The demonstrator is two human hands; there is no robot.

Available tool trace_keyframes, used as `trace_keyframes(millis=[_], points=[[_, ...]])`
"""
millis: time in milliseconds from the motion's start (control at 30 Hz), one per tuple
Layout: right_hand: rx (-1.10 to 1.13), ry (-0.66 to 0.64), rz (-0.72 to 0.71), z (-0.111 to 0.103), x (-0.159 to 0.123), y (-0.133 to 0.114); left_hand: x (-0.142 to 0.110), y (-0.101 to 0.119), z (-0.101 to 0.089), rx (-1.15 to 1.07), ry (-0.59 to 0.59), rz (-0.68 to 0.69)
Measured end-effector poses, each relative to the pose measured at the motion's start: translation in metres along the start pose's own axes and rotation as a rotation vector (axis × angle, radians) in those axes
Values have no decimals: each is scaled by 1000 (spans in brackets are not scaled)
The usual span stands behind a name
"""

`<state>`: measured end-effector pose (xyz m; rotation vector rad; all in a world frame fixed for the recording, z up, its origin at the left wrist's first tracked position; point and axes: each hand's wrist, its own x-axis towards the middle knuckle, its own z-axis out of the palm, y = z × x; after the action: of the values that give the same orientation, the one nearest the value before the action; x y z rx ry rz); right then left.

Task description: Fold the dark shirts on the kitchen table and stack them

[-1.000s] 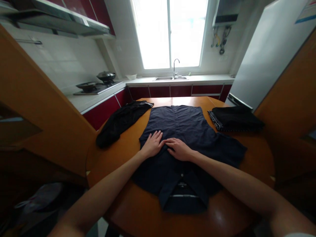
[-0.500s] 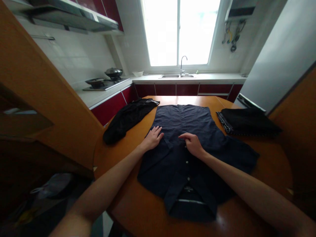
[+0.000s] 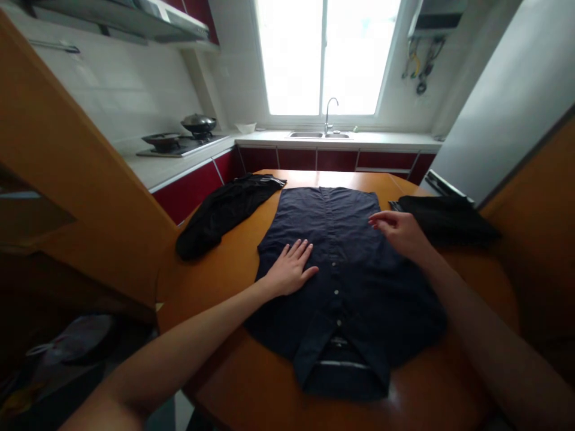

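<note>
A dark navy button-up shirt (image 3: 305,212) lies spread on the table, its collar (image 3: 344,383) toward me. Several small pale buttons run up its middle. My left hand (image 3: 290,269) rests flat on the shirt's left half, fingers spread, holding nothing. Over the shirt's right edge is my right hand (image 3: 399,233), its fingers loosely bent and pointing left. Nothing shows between those fingers. Whether they touch the cloth I cannot tell. My right forearm hides part of the shirt's right side.
The rounded wooden table (image 3: 215,269) bears a black garment (image 3: 215,215) at left and folded dark cloth (image 3: 449,218) at right. Beyond are a sink (image 3: 305,135), a stove with a wok (image 3: 199,124), and a fridge (image 3: 498,120). A wooden frame (image 3: 90,155) stands left.
My right hand has left the button strip and moved right and away from me to the shirt's edge. My left hand has slid slightly right and nearer to me, still on the shirt.
</note>
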<state>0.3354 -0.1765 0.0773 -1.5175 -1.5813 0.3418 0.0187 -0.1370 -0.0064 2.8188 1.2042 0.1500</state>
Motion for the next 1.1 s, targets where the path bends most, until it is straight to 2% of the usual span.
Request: trace_keyframes(millis=[100,167,300,400,533,933,1100], points=[[-205,-45,155,-54,-4,29,2,-5,2,-1,22,12],[-326,-44,296,-80,-14,54,4,-8,6,-7,46,21],[-486,1,505,-108,-43,102,8,-14,11,7,67,32],[-470,-46,641,-113,-58,122,10,-16,12,38,60,30],[-411,-125,717,-113,-66,128,12,-18,12,74,48,20],[-407,-339,674,-109,-69,114,12,-16,7,89,13,7],[-419,-352,653,-104,-68,111,13,-16,8,75,26,6]])
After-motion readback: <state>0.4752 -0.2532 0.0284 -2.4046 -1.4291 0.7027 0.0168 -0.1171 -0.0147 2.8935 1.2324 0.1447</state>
